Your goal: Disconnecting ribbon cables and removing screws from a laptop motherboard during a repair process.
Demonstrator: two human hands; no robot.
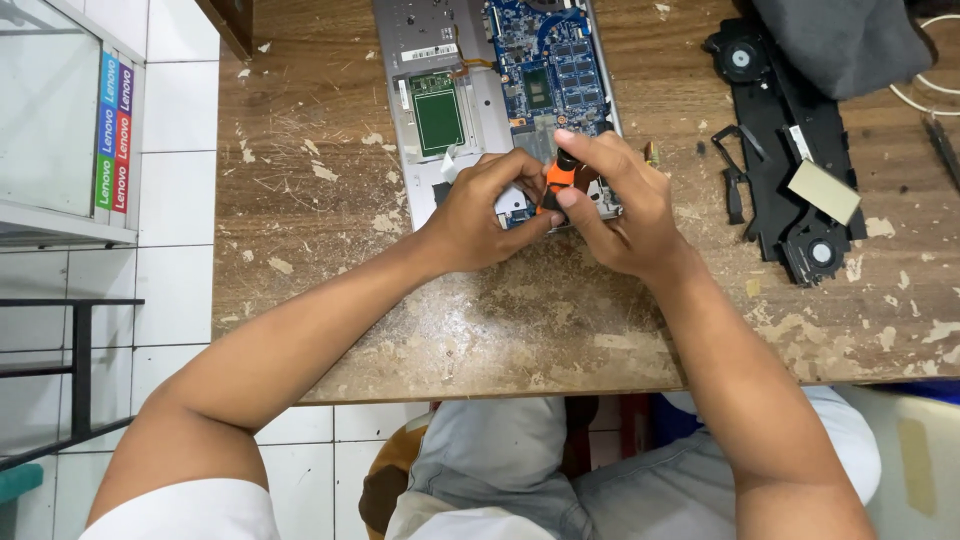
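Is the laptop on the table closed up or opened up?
Opened up: the laptop shows its bare blue circuit board, with no cover over it.

both hands meet ahead, left hand (480, 210) and right hand (615, 205) with fingers curled inward, forearms converging.

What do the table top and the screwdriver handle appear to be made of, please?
The table top looks like wood or wood-look laminate: brown grain, with pale patches where the surface has chipped and worn away. The screwdriver handle, pinched by the fingers of the left hand and the right hand, looks like smooth orange plastic with black sections, perhaps rubber.
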